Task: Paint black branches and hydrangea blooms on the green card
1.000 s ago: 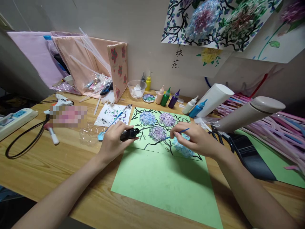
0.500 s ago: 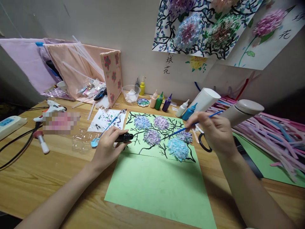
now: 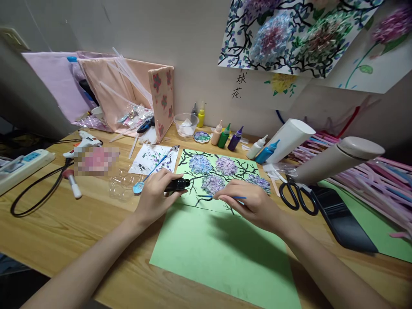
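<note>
Thin blue brush [image 3: 206, 196] pinched in right hand [image 3: 254, 204], lying near level, tip pointed left over green paper [image 3: 225, 257]; black bottle [image 3: 176, 185] gripped by left hand [image 3: 156, 195], nozzle pointed right

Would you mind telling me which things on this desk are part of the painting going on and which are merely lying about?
In use: left hand holding the black paint bottle; right hand holding the thin blue brush; flower painting on green paper.
Lying about: scissors; glue gun; power strip; coloured paint bottles; second brush.
</note>
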Demonstrator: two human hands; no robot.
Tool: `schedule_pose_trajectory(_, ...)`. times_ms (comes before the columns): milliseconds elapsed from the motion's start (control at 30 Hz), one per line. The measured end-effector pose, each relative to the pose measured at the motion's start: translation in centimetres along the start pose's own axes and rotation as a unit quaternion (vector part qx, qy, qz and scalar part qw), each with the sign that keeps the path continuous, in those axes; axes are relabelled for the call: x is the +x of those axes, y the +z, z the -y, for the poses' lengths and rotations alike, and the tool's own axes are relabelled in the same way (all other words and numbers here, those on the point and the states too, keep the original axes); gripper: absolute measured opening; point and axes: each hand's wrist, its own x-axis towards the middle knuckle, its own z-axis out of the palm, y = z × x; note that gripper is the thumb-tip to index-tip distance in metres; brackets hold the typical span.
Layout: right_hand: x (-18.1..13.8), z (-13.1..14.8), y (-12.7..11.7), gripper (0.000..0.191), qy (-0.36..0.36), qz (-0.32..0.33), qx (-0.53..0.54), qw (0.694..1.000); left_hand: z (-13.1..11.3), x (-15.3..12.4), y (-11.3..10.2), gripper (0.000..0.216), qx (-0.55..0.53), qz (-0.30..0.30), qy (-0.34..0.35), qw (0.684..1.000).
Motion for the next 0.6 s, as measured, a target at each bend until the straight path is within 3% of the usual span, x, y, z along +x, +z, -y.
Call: schedule_pose_trajectory(600, 0.02, -0.02, -0.10, 0.021, 0.027, 0.035, -0.004, 0.999, -0.02, -0.02, -0.06, 0.027, -0.002, 0.000, -0.005, 1.000)
